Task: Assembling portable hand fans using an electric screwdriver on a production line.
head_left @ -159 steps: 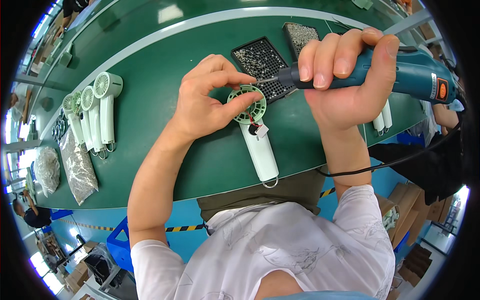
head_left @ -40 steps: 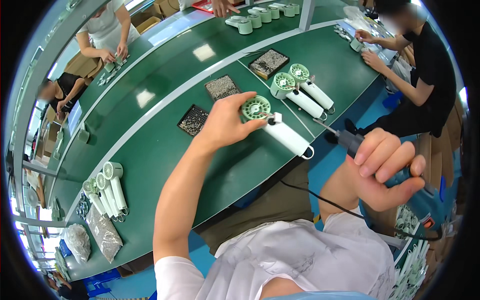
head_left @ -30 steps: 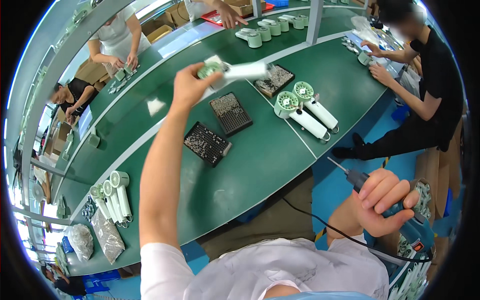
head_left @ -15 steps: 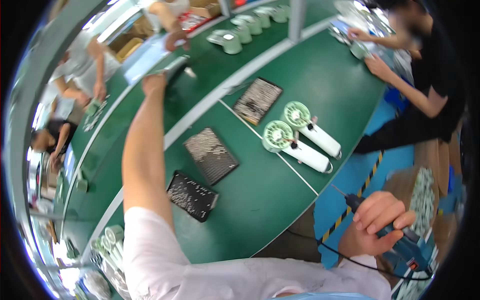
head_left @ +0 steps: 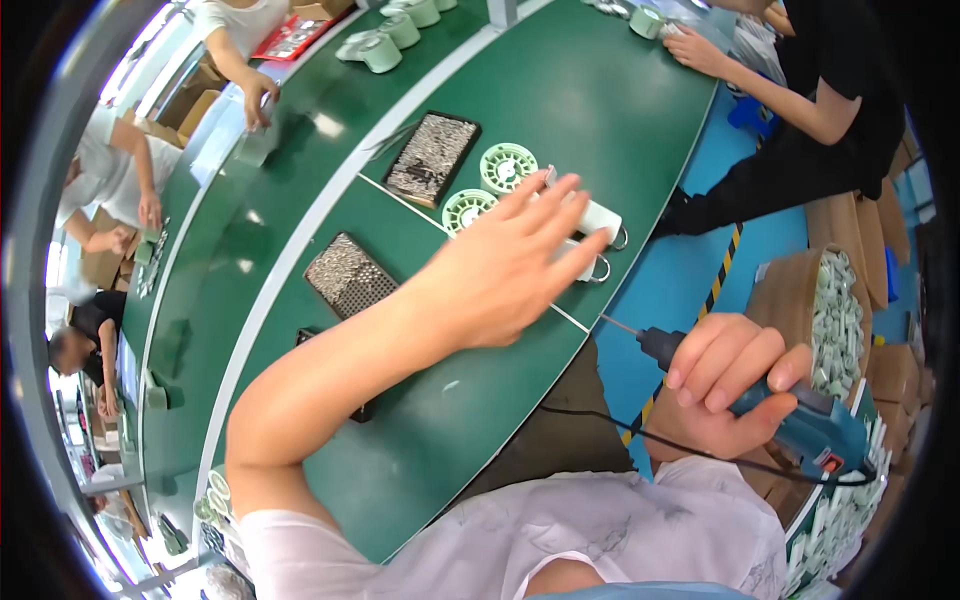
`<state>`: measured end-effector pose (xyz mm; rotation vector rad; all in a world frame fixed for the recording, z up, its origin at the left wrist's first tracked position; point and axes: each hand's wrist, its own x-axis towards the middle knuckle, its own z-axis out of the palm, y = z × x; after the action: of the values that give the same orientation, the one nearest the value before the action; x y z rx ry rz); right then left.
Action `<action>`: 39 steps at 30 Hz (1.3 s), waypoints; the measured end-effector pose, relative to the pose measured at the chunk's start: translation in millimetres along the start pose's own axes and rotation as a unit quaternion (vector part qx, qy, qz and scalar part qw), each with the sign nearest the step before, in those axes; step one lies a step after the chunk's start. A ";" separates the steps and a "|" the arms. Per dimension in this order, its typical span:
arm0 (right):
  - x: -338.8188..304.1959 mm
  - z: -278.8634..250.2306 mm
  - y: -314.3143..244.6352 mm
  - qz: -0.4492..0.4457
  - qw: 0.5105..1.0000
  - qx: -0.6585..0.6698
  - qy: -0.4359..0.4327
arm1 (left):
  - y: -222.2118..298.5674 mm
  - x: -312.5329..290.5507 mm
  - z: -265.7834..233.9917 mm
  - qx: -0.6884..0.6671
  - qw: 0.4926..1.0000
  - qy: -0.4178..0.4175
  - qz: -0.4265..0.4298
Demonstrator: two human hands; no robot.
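Observation:
My left hand [head_left: 510, 265] stretches over two handheld fans, its fingers extended and slightly spread, with nothing held. The far fan [head_left: 508, 167] shows its round light green housing. The near fan [head_left: 466, 208] is partly covered by my hand, as are both white handles; I cannot tell whether my fingers touch them. My right hand [head_left: 735, 380] is wrapped round a blue-green electric screwdriver [head_left: 820, 430] beyond the table edge, its thin bit pointing up and left. A black cable hangs from the tool.
A tray of screws [head_left: 433, 158] lies beyond the fans; another screw tray [head_left: 345, 278] sits left of my forearm, which mostly hides a black tray. Across the rail, a conveyor belt [head_left: 270, 190] carries green housings [head_left: 378, 50]. A co-worker [head_left: 830, 110] sits at right, near a carton of parts [head_left: 835, 310].
My left hand has come back from the belt side to above the fans, its elbow now bent. The view has shifted; the right hand still grips the screwdriver.

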<state>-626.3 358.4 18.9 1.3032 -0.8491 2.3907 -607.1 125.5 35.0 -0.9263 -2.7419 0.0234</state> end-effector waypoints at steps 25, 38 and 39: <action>-12.0 -3.7 -44.1 -0.021 1.000 -0.023 0.007 | 8.5 65.5 44.7 0.037 0.984 -0.158 -0.077; -4.5 14.9 -9.1 -0.015 0.999 -0.047 -0.022 | -212.2 -119.3 -28.4 0.082 0.936 -0.143 -0.311; -6.6 21.3 1.5 0.006 0.998 -0.051 -0.018 | -241.7 -164.5 -22.9 0.090 0.918 -0.146 -0.358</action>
<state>-609.2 344.2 21.8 1.3092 -0.9786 2.3050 -619.3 -167.4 42.5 0.1794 -3.1069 0.2946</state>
